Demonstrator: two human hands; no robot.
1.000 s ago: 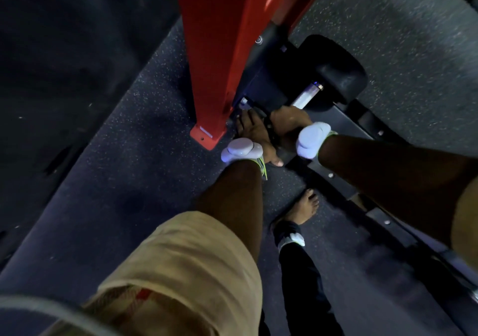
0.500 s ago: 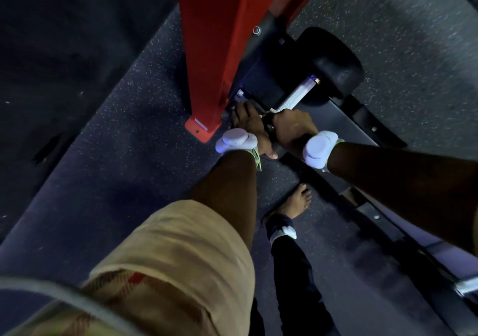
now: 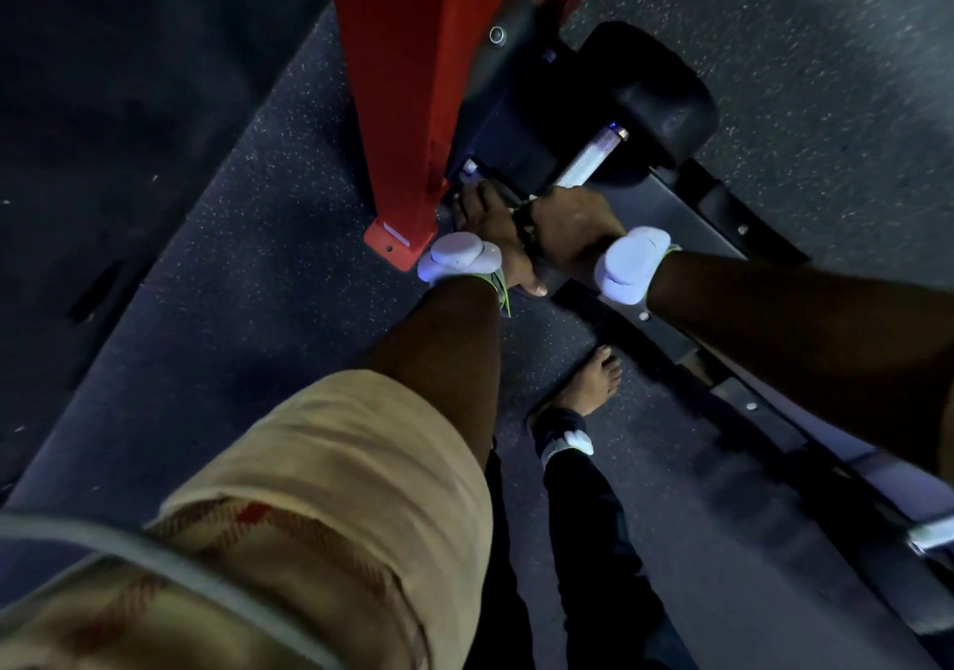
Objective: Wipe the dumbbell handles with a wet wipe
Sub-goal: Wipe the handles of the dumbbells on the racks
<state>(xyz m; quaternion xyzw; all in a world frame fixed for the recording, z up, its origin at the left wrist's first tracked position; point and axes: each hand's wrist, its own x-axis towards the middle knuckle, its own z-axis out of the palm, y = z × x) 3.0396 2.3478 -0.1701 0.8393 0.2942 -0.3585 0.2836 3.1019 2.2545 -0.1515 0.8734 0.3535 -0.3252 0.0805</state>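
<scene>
Head view, dim light. Dumbbell lies crosswise at the far end of a low grey rack shelf, just beside the red post. Its far black head sits twd the shelf's back edge. The chrome handle runs from that head down twd the person. Only the far half of the handle shows; the near half is under the hand.

R hand is at the shelf's front edge, fingers curled round the near part of the handle, knuckles up, gripping it. What's inside the palm can't be told.

L hand is touching the R hand on the post side. Its fingers are straight and laid flat on a dark part betw. post and handle, thumb sticking back twd the person, holding nothing. What exactly it rests on is too dark to tell.

Each wrist carries a white puck-like unit: L unit, R unit. A rolled beige sleeve covers the L upper arm.

Below the hands, a bare foot stands on the dark speckled floor, near the shelf's front edge, w/ a white ankle band and dark trouser leg above it.
</scene>
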